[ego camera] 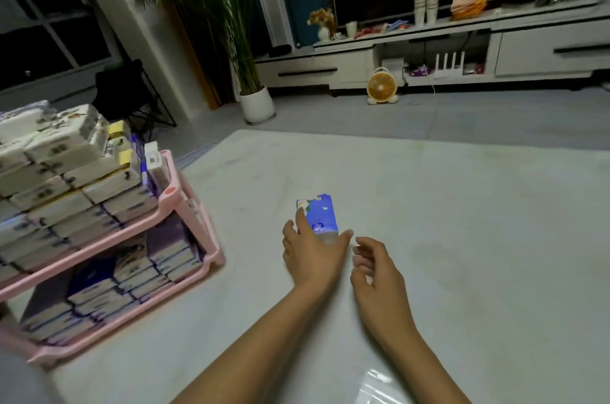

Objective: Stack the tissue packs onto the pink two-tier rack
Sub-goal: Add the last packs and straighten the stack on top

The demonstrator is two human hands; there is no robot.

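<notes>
A small blue tissue pack (321, 217) lies on the pale floor mat (429, 205) in the middle of the view. My left hand (312, 253) wraps around its near end, thumb on the right side and fingers on the left. My right hand (376, 270) hovers just to the right, fingers loosely curled, holding nothing. The pink two-tier rack (194, 205) stands at the left. Its top tier carries a tall pile of white tissue packs (62, 152); the lower tier holds blue and purple packs (132, 268).
A potted palm (255, 103) stands beyond the mat's far left corner. A small orange fan (382, 86) sits on the floor before a low white TV cabinet (429, 53). A black folding chair (132, 90) is behind the rack.
</notes>
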